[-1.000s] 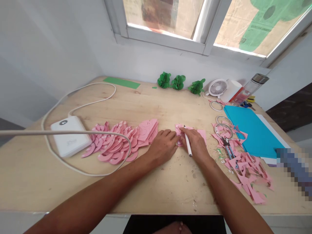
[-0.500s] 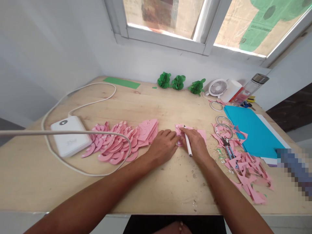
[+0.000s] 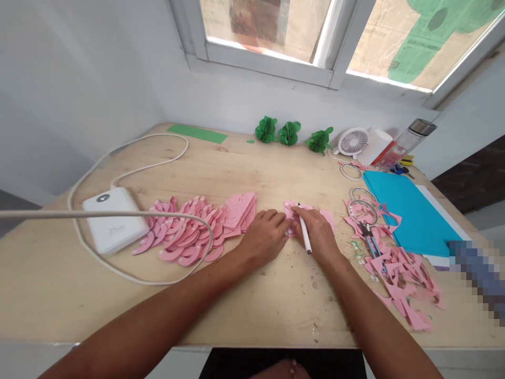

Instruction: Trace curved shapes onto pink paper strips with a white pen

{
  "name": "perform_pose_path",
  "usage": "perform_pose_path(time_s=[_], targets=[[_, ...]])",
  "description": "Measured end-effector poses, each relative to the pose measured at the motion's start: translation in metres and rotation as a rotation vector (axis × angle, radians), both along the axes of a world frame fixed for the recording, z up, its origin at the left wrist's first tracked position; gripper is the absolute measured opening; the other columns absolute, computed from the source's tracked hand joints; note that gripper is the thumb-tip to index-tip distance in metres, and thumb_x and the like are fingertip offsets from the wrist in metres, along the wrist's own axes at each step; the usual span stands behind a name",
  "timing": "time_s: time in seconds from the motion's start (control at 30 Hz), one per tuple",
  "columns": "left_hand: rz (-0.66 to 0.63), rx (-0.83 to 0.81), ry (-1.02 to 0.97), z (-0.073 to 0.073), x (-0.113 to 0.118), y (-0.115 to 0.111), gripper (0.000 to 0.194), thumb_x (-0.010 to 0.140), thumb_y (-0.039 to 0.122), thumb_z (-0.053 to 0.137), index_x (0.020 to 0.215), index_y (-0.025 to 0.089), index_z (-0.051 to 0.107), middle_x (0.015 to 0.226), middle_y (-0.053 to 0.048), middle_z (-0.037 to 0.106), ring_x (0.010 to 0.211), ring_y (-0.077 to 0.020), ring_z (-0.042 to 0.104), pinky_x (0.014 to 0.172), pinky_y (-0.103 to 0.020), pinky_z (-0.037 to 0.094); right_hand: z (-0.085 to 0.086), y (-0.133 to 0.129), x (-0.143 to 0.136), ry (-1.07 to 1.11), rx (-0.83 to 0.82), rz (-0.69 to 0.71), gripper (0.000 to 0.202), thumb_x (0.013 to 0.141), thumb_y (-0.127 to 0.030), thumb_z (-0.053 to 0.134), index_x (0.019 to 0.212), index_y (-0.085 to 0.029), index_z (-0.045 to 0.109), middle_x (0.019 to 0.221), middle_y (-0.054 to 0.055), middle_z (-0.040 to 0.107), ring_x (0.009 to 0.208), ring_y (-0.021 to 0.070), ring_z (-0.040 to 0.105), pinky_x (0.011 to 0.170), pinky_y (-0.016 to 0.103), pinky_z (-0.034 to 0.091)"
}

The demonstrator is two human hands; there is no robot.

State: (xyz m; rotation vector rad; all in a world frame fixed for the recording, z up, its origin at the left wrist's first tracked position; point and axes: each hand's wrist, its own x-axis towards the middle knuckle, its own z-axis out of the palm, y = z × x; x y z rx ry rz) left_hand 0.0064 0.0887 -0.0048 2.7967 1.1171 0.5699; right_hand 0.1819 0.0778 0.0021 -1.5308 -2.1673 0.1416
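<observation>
Both my hands are over a pink sheet of paper (image 3: pixel 326 216) lying on the wooden table. My right hand (image 3: pixel 315 231) is closed around a white marker (image 3: pixel 304 234) with dark ends, which slants across the hand. My left hand (image 3: pixel 268 231) rests at the sheet's left edge, its fingers bent and close together, holding the paper; the thumb and fingertips are partly hidden. Just left of it lie a stack of pink paper pieces with drawn outlines (image 3: pixel 241 208) and a heap of curved pink paper cutouts (image 3: pixel 189 231).
A white power bank (image 3: pixel 112 221) with a looping cable sits at left. Pink paper scraps (image 3: pixel 402 279), scissors (image 3: pixel 370 242), rings of tape (image 3: pixel 362 211) and a blue folder (image 3: pixel 414 216) lie at right. Green paper flowers (image 3: pixel 289 133), a small fan (image 3: pixel 352 142) and a bottle (image 3: pixel 408 142) stand behind.
</observation>
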Motion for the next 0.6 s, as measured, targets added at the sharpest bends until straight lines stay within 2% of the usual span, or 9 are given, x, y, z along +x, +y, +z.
perform_pose_path(time_s=[0.6], targets=[[-0.006,-0.002,-0.002,-0.0009,0.0001,0.0008,0.019,0.089,0.02,0.046,0.103,0.017,0.059,0.106,-0.009,0.062,0.104,-0.0242,0.052,0.091,-0.042,0.042,-0.0017,-0.0004,-0.0007,0.007,0.012,0.007,0.036,0.089,-0.017,0.05,0.123,-0.019,0.06,0.107,0.011,0.069,0.1,0.0241,0.061,0.086,0.038,0.049]])
